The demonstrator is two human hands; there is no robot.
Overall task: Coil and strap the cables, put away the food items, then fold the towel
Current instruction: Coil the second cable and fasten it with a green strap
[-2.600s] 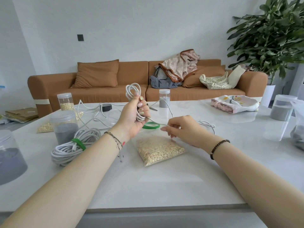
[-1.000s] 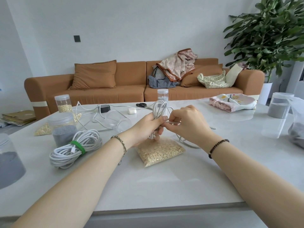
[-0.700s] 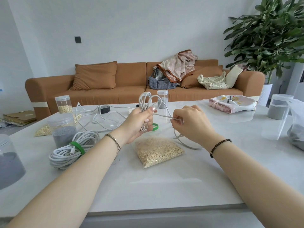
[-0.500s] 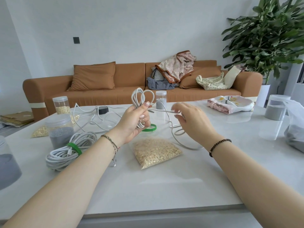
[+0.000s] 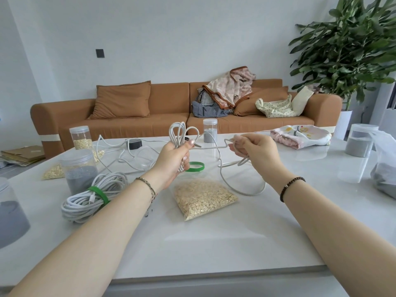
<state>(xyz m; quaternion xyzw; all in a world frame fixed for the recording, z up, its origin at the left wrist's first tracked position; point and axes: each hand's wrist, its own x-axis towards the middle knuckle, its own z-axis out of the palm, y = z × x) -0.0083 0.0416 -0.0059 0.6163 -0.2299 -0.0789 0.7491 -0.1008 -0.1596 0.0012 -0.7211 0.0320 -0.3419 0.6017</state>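
My left hand point(image 5: 173, 159) clenches the looped white cable point(image 5: 177, 138) above the table point(image 5: 214, 243); my right hand point(image 5: 257, 153) pinches its free strand just beside. Thin loops rise over my left fist, and slack trails onto the table. Compared with 0.5 s earlier, the strand between my 2 hands runs straighter.

Left hand point(image 5: 171, 161) wraps middle of white cable point(image 5: 177, 137); only loops above and below fist show. Pinched stretch hidden inside right hand point(image 5: 257, 153) fingers. Green strap point(image 5: 196, 167) half hidden behind left hand. Grey-filled jar point(image 5: 10, 211) cut by left edge; clear bag point(image 5: 384, 159) cut by right edge. Plant point(image 5: 347, 50) runs off top and right. Small dark object point(image 5: 135, 144) too small to identify.
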